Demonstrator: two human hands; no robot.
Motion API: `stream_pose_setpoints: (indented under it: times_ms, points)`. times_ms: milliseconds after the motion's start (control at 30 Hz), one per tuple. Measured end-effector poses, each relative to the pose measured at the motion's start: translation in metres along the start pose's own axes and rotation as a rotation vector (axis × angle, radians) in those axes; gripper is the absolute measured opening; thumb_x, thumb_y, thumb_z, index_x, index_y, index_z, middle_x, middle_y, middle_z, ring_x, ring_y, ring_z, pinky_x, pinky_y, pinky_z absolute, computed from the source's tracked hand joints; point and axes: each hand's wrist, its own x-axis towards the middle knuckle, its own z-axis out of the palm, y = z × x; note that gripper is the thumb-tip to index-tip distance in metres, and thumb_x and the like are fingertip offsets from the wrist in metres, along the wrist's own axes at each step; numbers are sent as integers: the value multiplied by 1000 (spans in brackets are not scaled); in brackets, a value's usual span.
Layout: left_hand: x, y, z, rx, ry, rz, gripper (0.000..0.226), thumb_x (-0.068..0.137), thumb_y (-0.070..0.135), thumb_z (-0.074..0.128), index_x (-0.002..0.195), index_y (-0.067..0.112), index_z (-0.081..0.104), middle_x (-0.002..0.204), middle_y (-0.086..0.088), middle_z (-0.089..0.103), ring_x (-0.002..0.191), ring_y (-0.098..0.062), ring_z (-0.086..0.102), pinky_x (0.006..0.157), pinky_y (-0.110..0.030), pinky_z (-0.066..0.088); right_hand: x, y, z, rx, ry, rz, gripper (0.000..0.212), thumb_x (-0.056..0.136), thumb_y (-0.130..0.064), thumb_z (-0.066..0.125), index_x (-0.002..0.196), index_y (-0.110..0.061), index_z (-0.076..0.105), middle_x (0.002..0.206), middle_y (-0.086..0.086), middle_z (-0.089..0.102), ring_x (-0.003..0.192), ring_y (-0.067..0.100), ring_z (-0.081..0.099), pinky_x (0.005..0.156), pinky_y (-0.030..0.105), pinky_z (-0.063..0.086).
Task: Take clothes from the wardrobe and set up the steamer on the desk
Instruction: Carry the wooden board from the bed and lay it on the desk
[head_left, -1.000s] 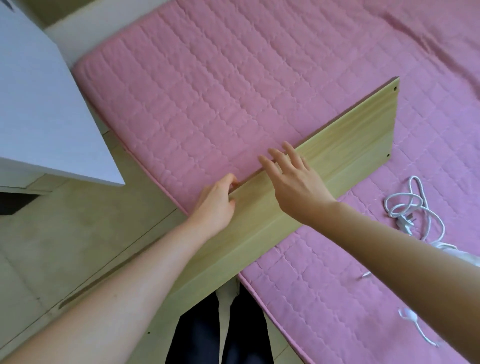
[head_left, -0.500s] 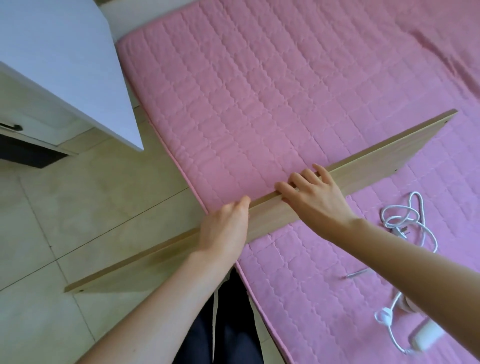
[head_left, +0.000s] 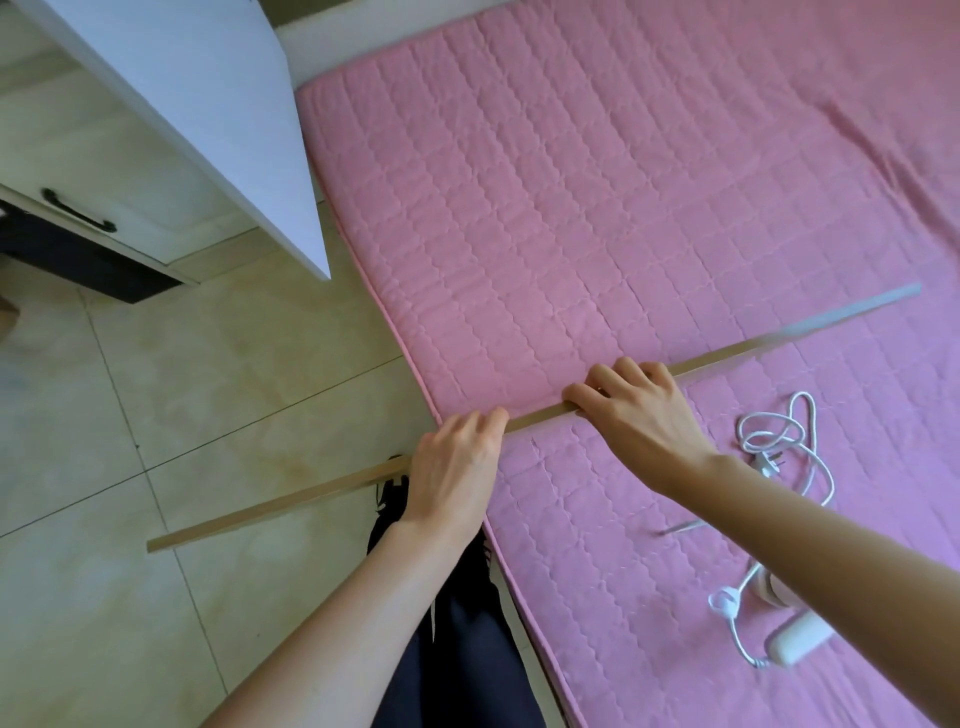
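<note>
I hold a long light wooden board (head_left: 769, 347) edge-on, so only its thin top edge shows. It runs from above the floor at the lower left to over the pink quilted mattress (head_left: 597, 182) at the right. My left hand (head_left: 457, 467) grips the edge near the mattress border. My right hand (head_left: 639, 410) grips it a little farther right. A white steamer (head_left: 795, 642) lies on the mattress at the lower right, partly hidden by my right forearm, with its coiled white cord and plug (head_left: 779, 441) beside it.
A white desk top (head_left: 223, 104) juts in at the upper left, with a drawer and black handle (head_left: 78, 210) below it. Beige floor tiles (head_left: 156, 415) cover the left side. My dark trouser legs (head_left: 457, 649) stand at the mattress edge.
The board has tipped from showing its broad face to standing edge-on. Both hands stayed on its top edge. The view shifted so the desk and drawer show more.
</note>
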Motion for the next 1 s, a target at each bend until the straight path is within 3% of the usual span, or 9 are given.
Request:
stream_pose_setpoints:
  times_ms: [233, 367, 500, 733, 867, 1000]
  points:
    - [-27, -20, -66, -22, 103, -72, 32, 72, 8, 79, 96, 24, 63, 75, 8, 64, 71, -19, 61, 60, -32, 41, 13, -34, -56, 74, 49, -38, 32, 79, -7, 73, 102, -25, 60, 85, -5, 53, 74, 21, 46, 62, 35, 39]
    - [-47, -31, -112, -59, 215, -104, 24, 77, 18, 77, 97, 24, 66, 79, 9, 67, 77, -19, 62, 87, -41, 47, 22, -56, -99, 110, 100, -72, 24, 83, -11, 71, 101, -25, 62, 83, -5, 52, 72, 21, 47, 61, 34, 38]
    - [-72, -40, -156, -68, 322, -111, 14, 82, 23, 70, 97, 22, 68, 85, 11, 68, 81, -18, 62, 104, -45, 37, 27, -79, -141, 149, 126, -112, 16, 87, -13, 67, 99, -23, 63, 80, -5, 53, 70, 21, 47, 61, 33, 39]
    - [-115, -57, -209, -83, 399, -175, 13, 86, 23, 67, 99, 19, 68, 92, 9, 69, 85, -19, 61, 104, -44, 36, 36, -120, -192, 187, 139, -197, 21, 87, -10, 65, 103, -23, 65, 81, -5, 54, 72, 21, 47, 61, 34, 38]
    - [-140, -74, -222, -86, 417, -243, 15, 84, 20, 71, 99, 17, 69, 89, 7, 69, 83, -22, 61, 94, -40, 40, 45, -150, -206, 223, 163, -227, 24, 83, -6, 67, 102, -21, 66, 82, -3, 56, 72, 22, 46, 59, 33, 37]
    - [-168, -92, -225, -102, 425, -323, 17, 84, 20, 70, 100, 17, 69, 90, 7, 69, 85, -21, 61, 89, -39, 41, 54, -182, -211, 256, 173, -302, 13, 88, -15, 65, 101, -21, 66, 82, -3, 56, 72, 23, 47, 60, 35, 38]
